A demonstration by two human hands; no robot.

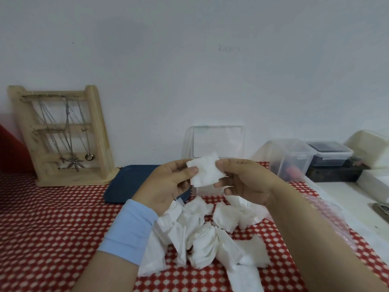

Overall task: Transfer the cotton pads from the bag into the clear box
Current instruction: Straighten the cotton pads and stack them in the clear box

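Observation:
Both hands hold one small stack of white square cotton pads [205,171] in the air. My left hand [168,184] pinches its left edge between thumb and fingers. My right hand [242,182] pinches the right edge. Just behind the pads stands the clear box [216,142] with its lid raised against the wall; its lower part is hidden by the pads and hands. A loose heap of white cotton pads [202,234] lies on the red patterned cloth below my hands. The crumpled clear plastic bag [330,213] lies under my right forearm.
A blue tray [128,184] sits left of the box. A wooden jewellery stand [63,133] with chains leans at the back left. Clear lidded containers [292,159] and a dark box [334,173] stand at the back right, by a white surface [347,199].

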